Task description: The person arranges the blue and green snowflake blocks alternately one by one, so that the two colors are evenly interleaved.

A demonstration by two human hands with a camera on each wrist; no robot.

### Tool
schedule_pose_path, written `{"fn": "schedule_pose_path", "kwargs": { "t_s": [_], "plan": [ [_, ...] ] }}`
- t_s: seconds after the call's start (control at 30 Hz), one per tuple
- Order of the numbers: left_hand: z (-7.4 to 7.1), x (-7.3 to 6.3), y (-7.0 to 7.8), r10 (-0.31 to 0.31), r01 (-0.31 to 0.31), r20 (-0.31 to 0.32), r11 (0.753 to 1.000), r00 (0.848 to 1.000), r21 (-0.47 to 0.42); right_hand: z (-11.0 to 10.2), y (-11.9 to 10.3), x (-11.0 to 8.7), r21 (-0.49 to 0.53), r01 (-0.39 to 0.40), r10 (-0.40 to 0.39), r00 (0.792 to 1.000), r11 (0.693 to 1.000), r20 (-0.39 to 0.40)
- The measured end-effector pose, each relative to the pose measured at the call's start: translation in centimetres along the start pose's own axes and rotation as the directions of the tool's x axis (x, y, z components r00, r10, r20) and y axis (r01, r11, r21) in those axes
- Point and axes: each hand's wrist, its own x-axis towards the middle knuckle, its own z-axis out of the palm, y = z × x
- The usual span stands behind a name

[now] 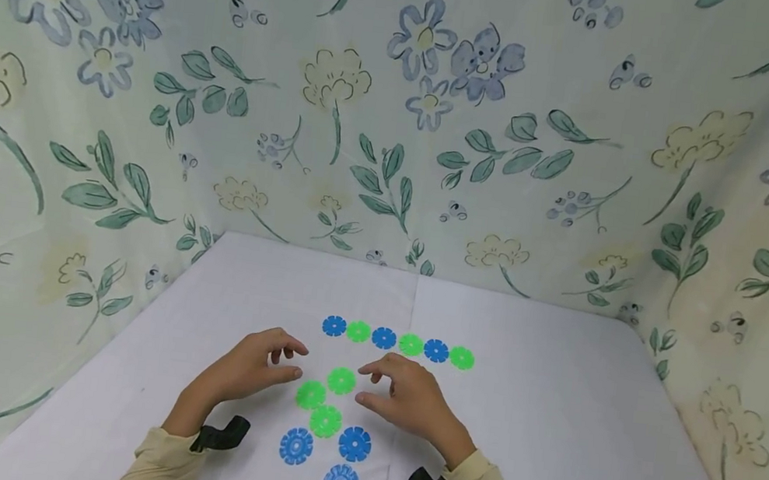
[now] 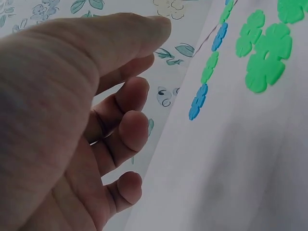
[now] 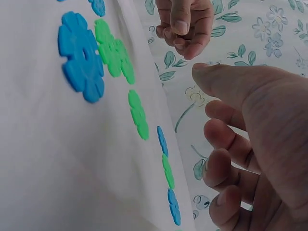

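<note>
Both grips empty: my left hand (image 1: 251,371) and right hand (image 1: 410,399) have thumb and fingers apart, loosely bent, nothing pinched. Clock centred on the three loose green discs (image 1: 325,425) between them: left hand at 9–10 o'clock, right hand at 3, its index tip near the uppermost disc. Loose blue discs (image 1: 354,449), three, around 6 o'clock. Beyond, a row (image 1: 384,343) of six, alternating blue and green, spans 12 to 2 o'clock on the white tabletop (image 1: 533,435).

Handling (judged): light, thin, fairly stiff plastic; probably slick and hard to get under when flat. Pinch across the notched rim, or tip up one edge first.

Unclear: whether neighbours in the row touch or interlock; whether two blue discs' paler rings are relief or glare. The left wrist view cuts off a green disc at 1 o'clock; the right wrist view, a blue one at 11.
</note>
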Motion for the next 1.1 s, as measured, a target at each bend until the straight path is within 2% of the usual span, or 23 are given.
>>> {"fn": "schedule_pose_path", "kwargs": {
  "t_s": [0.1, 0.2, 0.27, 0.37, 0.47, 0.53, 0.7, 0.93, 1.0, 1.1],
  "plan": [
    [0.1, -0.9, -0.2, -0.001, 0.001, -0.015, 1.000, 1.000, -0.006, 0.6, -0.3, 0.2, 0.012, 0.014, -0.015, 0.999, 1.000, 0.028],
    [0.3, -1.3, -0.4, -0.005, 0.004, -0.023, 1.000, 1.000, -0.024, 1.1, -0.5, 0.5, 0.000, 0.016, -0.016, 0.999, 1.000, 0.034],
    [0.4, -1.6, -0.5, -0.017, 0.017, -0.002, 0.999, 1.000, -0.038, 1.6, -0.5, 0.6, -0.012, 0.012, -0.012, 0.999, 1.000, 0.034],
    [0.7, -2.2, -0.5, -0.022, 0.026, 0.073, 0.998, 0.997, -0.056, 2.3, -0.5, 0.8, -0.021, -0.008, 0.009, 0.999, 1.000, 0.044],
    [1.0, -2.7, -0.5, -0.005, 0.015, 0.154, 0.998, 0.988, -0.063, 3.1, -0.3, 1.2, -0.036, -0.025, 0.027, 0.998, 0.999, 0.055],
    [1.3, -3.0, -0.6, 0.003, 0.011, 0.186, 0.997, 0.983, -0.072, 3.4, 0.0, 1.4, -0.056, -0.035, 0.038, 0.998, 0.998, 0.056],
    [1.9, -3.5, -0.9, -0.029, 0.048, 0.200, 0.995, 0.979, -0.093, 4.0, 0.6, 2.0, -0.072, -0.058, 0.062, 0.997, 0.996, 0.052],
    [2.7, -4.4, -1.0, -0.072, 0.102, 0.245, 0.988, 0.967, -0.114, 4.6, 1.1, 2.5, -0.058, -0.080, 0.083, 0.994, 0.995, 0.065],
    [2.8, -4.6, -0.9, -0.070, 0.104, 0.253, 0.987, 0.965, -0.125, 4.7, 1.1, 2.7, -0.059, -0.086, 0.089, 0.994, 0.995, 0.066],
    [2.8, -4.7, -0.8, -0.017, 0.055, 0.271, 0.990, 0.962, -0.132, 4.8, 1.0, 2.8, -0.070, -0.103, 0.108, 0.991, 0.992, 0.074]
  ]
}}
